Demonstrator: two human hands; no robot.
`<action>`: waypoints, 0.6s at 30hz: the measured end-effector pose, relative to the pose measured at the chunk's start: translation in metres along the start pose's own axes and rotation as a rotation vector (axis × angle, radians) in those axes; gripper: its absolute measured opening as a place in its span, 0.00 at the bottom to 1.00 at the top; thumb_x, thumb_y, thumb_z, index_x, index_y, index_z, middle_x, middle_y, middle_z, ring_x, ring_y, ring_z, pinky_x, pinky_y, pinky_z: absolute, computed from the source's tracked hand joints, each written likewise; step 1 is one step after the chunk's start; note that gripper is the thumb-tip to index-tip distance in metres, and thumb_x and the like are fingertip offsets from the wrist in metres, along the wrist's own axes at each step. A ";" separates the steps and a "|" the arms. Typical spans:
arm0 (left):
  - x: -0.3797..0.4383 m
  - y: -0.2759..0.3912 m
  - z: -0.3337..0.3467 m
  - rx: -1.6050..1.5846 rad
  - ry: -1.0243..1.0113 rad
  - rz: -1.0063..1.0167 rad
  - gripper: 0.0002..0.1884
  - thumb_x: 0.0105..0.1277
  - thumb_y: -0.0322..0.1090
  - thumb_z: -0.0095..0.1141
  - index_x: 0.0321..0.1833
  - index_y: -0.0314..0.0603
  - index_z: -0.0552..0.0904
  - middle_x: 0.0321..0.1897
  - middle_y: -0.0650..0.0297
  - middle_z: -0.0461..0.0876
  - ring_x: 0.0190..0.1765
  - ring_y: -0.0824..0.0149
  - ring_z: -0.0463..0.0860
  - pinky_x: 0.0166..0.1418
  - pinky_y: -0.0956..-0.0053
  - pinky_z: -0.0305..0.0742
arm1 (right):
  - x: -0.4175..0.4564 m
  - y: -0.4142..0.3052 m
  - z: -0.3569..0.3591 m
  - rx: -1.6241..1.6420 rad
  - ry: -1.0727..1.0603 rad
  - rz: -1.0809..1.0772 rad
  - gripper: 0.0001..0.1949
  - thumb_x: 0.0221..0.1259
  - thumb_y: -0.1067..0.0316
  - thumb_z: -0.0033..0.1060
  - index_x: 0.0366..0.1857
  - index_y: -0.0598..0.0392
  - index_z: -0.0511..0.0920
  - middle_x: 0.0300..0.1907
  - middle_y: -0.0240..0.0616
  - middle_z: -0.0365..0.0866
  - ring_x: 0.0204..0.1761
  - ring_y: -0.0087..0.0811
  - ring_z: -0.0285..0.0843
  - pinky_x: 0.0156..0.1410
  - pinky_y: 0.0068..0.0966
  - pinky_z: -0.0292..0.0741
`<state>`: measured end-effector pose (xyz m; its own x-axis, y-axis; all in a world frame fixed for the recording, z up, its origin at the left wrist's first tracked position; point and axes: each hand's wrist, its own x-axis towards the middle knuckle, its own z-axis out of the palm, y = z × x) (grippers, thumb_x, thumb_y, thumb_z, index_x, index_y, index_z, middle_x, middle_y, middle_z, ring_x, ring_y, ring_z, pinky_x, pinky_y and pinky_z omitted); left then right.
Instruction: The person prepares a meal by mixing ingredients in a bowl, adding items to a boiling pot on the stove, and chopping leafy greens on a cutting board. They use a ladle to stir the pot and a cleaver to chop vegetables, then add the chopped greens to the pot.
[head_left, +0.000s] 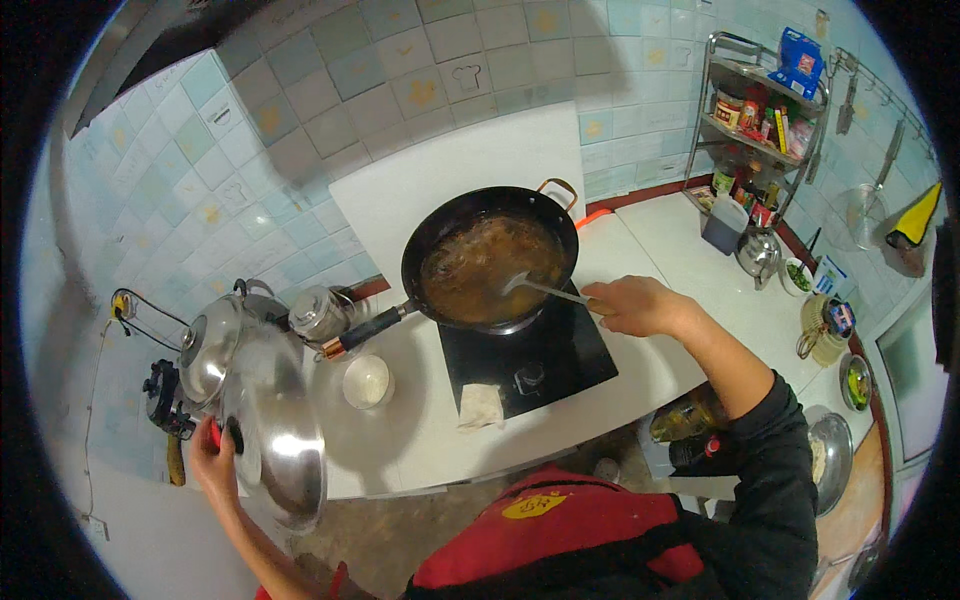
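My right hand (637, 306) is closed on the handle of a metal spatula or ladle (555, 290), whose head dips into brown liquid (480, 255) in a black wok (415, 262). The wok rests on a black induction cooktop (555, 360), its long handle (367, 331) pointing to the lower left and a loop handle at the far side. At the left, my left hand (214, 454) grips the knob of a large steel lid (289, 450), which is tilted and held away from the wok. What is covered by the liquid is hidden.
A white bowl (368, 382) and a glass jar (319, 315) stand left of the cooktop. A folded cloth (481, 407) lies on its front edge. Steel pots (214, 352) stand at the far left. At the right are a condiment rack (757, 139), a steel kettle (759, 251) and small bowls.
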<state>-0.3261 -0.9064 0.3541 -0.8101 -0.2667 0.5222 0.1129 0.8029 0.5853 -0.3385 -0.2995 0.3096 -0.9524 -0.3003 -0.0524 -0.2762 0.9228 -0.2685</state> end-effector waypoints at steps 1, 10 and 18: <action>0.010 0.014 0.006 -0.003 -0.038 0.067 0.19 0.58 0.26 0.57 0.54 0.32 0.76 0.40 0.61 0.80 0.42 0.71 0.77 0.49 0.78 0.72 | 0.002 -0.001 -0.002 -0.010 -0.019 -0.026 0.12 0.57 0.63 0.46 0.42 0.54 0.73 0.34 0.46 0.79 0.39 0.48 0.77 0.43 0.42 0.72; 0.077 0.218 0.262 -0.061 -0.400 0.389 0.20 0.49 0.40 0.63 0.45 0.38 0.81 0.38 0.49 0.81 0.39 0.56 0.81 0.45 0.69 0.74 | -0.010 0.036 0.019 0.298 0.142 -0.157 0.16 0.54 0.66 0.53 0.47 0.58 0.72 0.42 0.50 0.75 0.42 0.50 0.75 0.47 0.40 0.71; 0.082 0.260 0.410 0.135 -0.285 0.479 0.20 0.46 0.42 0.63 0.42 0.41 0.82 0.33 0.47 0.80 0.39 0.50 0.80 0.45 0.62 0.75 | -0.082 0.063 0.007 0.605 0.235 0.049 0.21 0.57 0.67 0.56 0.56 0.57 0.69 0.45 0.46 0.74 0.39 0.38 0.77 0.45 0.30 0.73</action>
<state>-0.5990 -0.5011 0.2951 -0.8118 0.2826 0.5110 0.4460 0.8649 0.2303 -0.2766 -0.2180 0.2897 -0.9839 -0.1371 0.1146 -0.1752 0.6147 -0.7690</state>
